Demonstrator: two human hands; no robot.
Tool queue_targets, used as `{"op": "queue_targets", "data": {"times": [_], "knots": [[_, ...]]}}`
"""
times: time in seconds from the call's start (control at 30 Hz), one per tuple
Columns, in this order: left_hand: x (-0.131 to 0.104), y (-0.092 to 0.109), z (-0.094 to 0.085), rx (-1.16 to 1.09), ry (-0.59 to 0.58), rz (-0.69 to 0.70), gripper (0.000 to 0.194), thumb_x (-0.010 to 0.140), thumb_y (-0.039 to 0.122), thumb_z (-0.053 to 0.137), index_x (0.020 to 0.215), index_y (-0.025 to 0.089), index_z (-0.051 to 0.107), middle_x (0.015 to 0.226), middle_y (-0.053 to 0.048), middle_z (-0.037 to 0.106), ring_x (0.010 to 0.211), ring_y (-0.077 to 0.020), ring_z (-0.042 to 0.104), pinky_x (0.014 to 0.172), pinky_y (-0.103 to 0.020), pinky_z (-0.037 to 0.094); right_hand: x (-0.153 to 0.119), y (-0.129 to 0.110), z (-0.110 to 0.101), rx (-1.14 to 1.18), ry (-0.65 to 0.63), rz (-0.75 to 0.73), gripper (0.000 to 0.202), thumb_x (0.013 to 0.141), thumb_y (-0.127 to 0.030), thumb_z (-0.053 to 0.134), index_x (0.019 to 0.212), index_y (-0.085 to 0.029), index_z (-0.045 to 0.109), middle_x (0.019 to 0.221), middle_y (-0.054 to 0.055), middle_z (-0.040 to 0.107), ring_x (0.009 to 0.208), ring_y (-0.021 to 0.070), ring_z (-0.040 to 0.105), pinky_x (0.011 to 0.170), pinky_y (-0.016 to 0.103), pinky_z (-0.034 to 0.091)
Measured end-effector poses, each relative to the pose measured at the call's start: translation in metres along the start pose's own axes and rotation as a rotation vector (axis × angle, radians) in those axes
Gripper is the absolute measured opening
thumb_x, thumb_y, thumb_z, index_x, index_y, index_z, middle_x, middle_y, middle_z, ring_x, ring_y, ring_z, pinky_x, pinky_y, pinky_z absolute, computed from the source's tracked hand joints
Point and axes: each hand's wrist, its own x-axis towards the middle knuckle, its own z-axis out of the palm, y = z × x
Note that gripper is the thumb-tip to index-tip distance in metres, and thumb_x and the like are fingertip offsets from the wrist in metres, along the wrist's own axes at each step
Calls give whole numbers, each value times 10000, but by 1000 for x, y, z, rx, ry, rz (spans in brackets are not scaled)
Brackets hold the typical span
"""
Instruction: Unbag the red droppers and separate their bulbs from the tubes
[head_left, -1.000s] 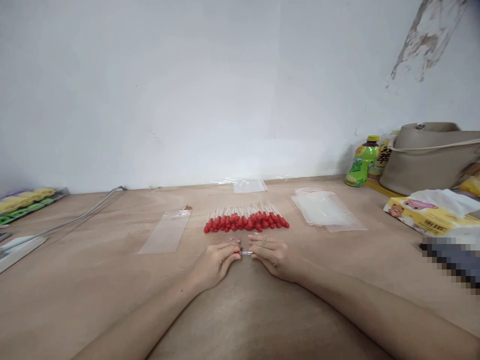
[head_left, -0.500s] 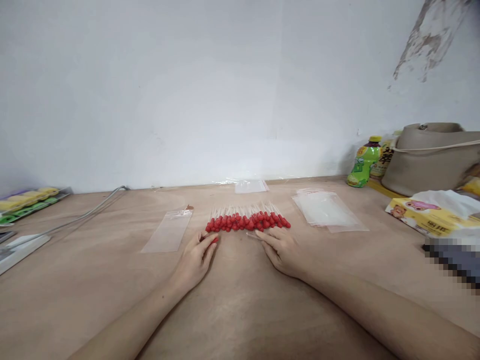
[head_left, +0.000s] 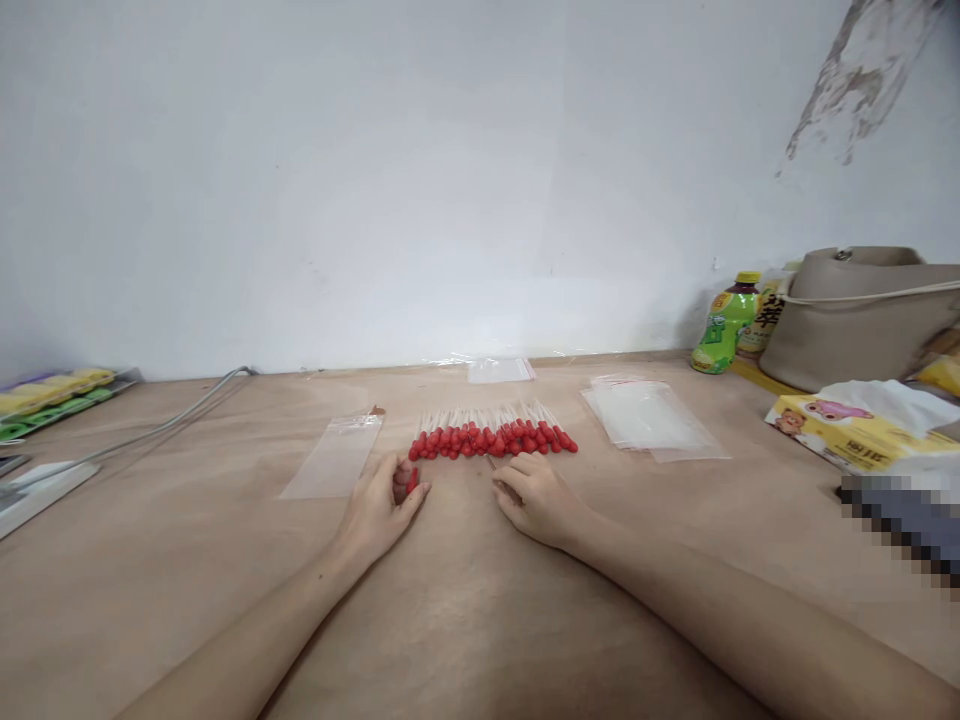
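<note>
Pale wall (head_left: 420, 200) behind wooden table (head_left: 427, 610), hands (head_left: 382, 500) near red-tipped sticks (head_left: 491, 438)

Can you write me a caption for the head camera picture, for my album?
Two hands rest near a row of red-tipped sticks.

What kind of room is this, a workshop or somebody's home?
Perhaps a home or small workroom; I can't tell which. The bare table, tissue pack and drink bottle suggest an informal space.

red piece (head_left: 412, 482): part-hidden at left fingers (head_left: 386, 466) | rear bottle (head_left: 766, 312): part-hidden | dark object (head_left: 904, 520): pixelated | beige bag (head_left: 840, 335): cut off
</note>
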Motion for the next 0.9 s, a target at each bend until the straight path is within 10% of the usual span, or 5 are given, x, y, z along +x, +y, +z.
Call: {"op": "queue_targets", "data": {"times": [0.43,0.9], "knots": [[0,4,-2,37,114,-50,306,769,448,497,931,191,457,790,-8,514,690,-158,502,589,-277,419,0,-15,-6,215,-139,149,326,707,-424,630,889,-154,624,782,47,508,697,152,503,613,266,443],[51,47,0,368,115,331,200,781,365,515,871,203,589,929,-67,542,903,-232,472,829,-386,340,-10,12,-20,187,96,156,140,798,-210,497,735,-173,616,616,21,542,618,144,491,624,290,387]]}}
